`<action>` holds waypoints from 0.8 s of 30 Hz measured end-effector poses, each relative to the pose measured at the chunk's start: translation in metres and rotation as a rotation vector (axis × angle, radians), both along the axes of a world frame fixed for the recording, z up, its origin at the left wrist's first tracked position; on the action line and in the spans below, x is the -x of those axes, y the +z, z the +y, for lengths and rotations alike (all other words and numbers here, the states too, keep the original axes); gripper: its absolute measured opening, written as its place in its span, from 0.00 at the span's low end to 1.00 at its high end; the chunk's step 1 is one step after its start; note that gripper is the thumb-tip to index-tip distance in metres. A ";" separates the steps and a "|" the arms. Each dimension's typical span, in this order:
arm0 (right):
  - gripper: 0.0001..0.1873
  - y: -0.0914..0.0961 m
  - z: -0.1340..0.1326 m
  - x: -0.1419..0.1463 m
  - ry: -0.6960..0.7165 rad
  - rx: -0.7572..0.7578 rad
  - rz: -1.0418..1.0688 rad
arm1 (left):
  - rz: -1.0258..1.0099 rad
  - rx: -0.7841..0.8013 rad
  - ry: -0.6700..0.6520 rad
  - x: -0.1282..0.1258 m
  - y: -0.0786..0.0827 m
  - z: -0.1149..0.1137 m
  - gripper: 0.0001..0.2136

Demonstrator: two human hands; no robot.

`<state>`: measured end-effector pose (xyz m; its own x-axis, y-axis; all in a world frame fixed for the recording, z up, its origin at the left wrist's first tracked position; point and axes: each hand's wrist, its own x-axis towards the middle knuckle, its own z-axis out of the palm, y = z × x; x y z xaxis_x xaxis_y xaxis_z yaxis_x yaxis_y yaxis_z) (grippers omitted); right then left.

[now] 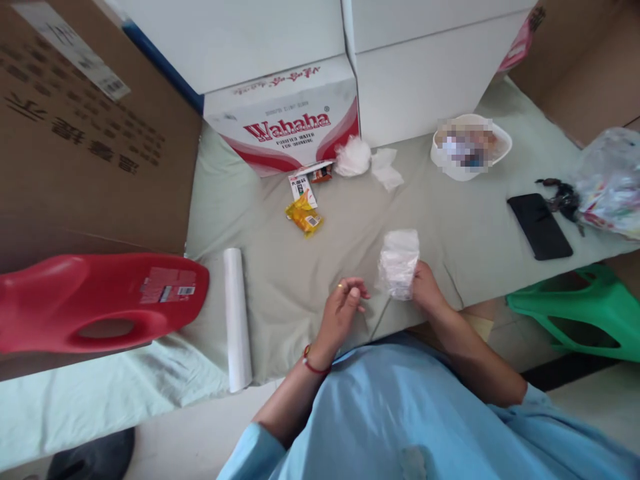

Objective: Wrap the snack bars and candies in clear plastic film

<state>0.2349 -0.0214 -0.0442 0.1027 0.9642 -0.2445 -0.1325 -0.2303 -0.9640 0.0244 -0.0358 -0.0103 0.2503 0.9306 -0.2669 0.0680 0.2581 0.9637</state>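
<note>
My right hand (426,285) grips the lower right edge of a folded translucent plastic bag (399,263), which is held just above the cloth near the front edge. My fingers behind it are partly hidden. To its left, my left hand (345,307) is empty, its fingers loosely bent and apart, wearing a ring and a red bracelet. A white plastic roll (237,320) lies left of that hand. Farther back are a yellow snack packet (305,215), a white printed packet (301,189), a crumpled white plastic bundle (353,157) and a small flat white plastic piece (387,169).
A Wahaba-labelled carton (285,120) stands at the back. On the left are a red jug (120,293) and a large cardboard box (95,133). At right sit a white bowl (463,172), a black phone (540,227), a clear bag (610,180) and a green stool (580,300).
</note>
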 end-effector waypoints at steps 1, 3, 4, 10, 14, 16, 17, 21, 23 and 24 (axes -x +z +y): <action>0.12 0.003 -0.002 0.000 0.055 -0.030 -0.085 | -0.033 0.004 -0.027 -0.010 0.001 0.006 0.26; 0.12 0.008 -0.006 -0.001 0.114 -0.087 -0.227 | -0.032 -0.032 -0.029 -0.023 -0.001 0.013 0.22; 0.12 0.010 -0.008 -0.003 0.100 -0.100 -0.266 | -0.018 -0.050 0.004 -0.026 -0.004 0.016 0.20; 0.15 0.006 -0.013 -0.019 -0.043 0.025 -0.239 | -0.046 0.021 0.323 0.002 -0.026 0.016 0.21; 0.16 0.002 -0.011 -0.019 -0.011 0.045 -0.183 | -0.083 0.078 0.416 0.023 -0.029 0.013 0.21; 0.16 0.003 -0.011 -0.016 -0.013 0.026 -0.215 | -0.085 0.085 0.435 0.028 -0.030 0.011 0.21; 0.15 0.005 -0.011 -0.015 -0.022 0.016 -0.229 | -0.086 0.085 0.442 0.029 -0.031 0.011 0.20; 0.14 0.016 -0.012 -0.019 -0.095 0.090 0.027 | -0.120 0.080 0.407 0.033 -0.030 0.007 0.20; 0.15 0.021 -0.011 -0.028 -0.074 0.199 0.343 | -0.140 0.075 0.339 0.036 -0.026 0.006 0.20; 0.15 0.023 -0.011 -0.035 -0.049 0.254 0.491 | -0.147 0.070 0.299 0.037 -0.024 0.006 0.20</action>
<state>0.2695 -0.0326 -0.0213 -0.0381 0.8658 -0.4989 -0.5686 -0.4293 -0.7017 -0.0127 -0.0295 -0.0341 0.0096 0.9494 -0.3139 -0.1590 0.3114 0.9369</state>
